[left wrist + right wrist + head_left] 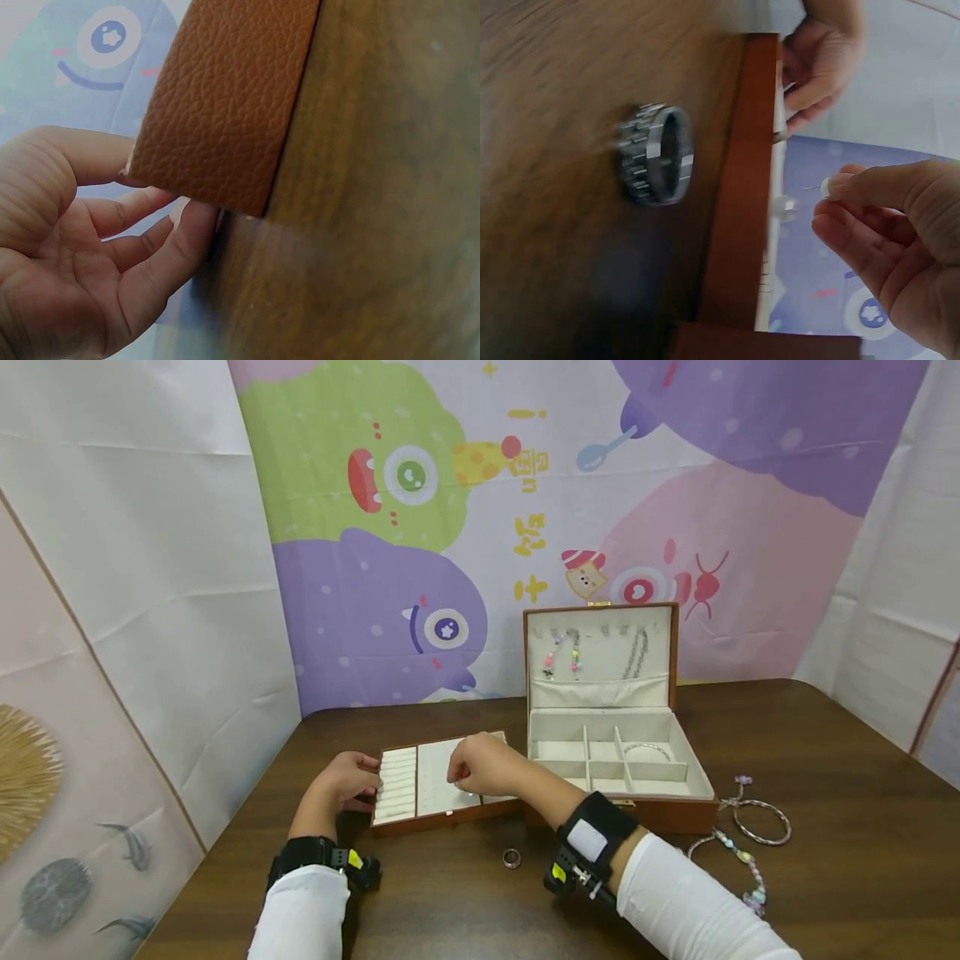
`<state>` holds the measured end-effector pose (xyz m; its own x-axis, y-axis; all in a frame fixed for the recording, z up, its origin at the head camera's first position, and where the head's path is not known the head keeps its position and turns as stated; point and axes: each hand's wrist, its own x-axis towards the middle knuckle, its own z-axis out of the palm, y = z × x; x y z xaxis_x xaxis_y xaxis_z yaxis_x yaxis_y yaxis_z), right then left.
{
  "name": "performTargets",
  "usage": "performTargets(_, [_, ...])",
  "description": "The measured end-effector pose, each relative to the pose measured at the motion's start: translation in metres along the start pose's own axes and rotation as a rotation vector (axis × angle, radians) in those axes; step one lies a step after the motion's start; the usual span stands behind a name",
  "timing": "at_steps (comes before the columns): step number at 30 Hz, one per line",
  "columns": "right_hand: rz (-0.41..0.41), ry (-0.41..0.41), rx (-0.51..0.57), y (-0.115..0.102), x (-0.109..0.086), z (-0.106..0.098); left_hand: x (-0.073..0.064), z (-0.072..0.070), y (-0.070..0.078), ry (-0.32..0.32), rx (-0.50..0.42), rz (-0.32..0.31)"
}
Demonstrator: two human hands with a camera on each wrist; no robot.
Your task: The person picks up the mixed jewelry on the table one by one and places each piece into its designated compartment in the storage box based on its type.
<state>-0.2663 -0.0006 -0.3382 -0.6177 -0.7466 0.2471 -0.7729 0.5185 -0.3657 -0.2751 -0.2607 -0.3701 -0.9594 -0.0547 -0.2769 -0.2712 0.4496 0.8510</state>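
right hand (pixel 483 764) pinches a tiny white stud (pixel 826 187) above the tray (pixel 432 777)!

we open on the head view: the left hand (pixel 351 781) is at the tray's end, with the padded ring rolls (pixel 395 785) just to its right. the right hand hangs over the middle panel, and what it grasps is barely a speck from up here. on the person's side of that hand lies a silver ring (pixel 512 865) on the table (pixel 435 902). off to its right, the jewellery box (pixel 675 817) stands wide open, a beaded strand (pixel 576 664) and a chain (pixel 635 653) hanging in the lid, a bangle (pixel 767 841) and a beaded bracelet (pixel 752 868) farther right.

over to the left wrist, and here's the grip the head view half hides: fingers around the tray's end corner, brown grained leather filling the space beside them.

now the right wrist, and there it is! thumb and finger clamp the stud, its thin pin pointing to the tray, a pale round bead (pixel 784 208) near the fingertips. the ring's ridged band shows clearly too.
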Motion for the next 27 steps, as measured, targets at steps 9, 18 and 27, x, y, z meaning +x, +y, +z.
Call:
performTargets(9, [-0.004,-0.045,-0.086,0.0000,0.0000,0.0083,-0.0009,-0.0002,0.0019,0.005,0.013,-0.011])
performTargets(18, [-0.016,-0.041,-0.110,-0.0016,-0.0001,0.0067,0.0007,-0.0006,0.0009,0.006,0.011,-0.020])
performTargets(27, [-0.025,-0.024,-0.154,0.0016,-0.0016,0.0076,0.0002,0.0001,0.0009,-0.005,0.025,-0.001])
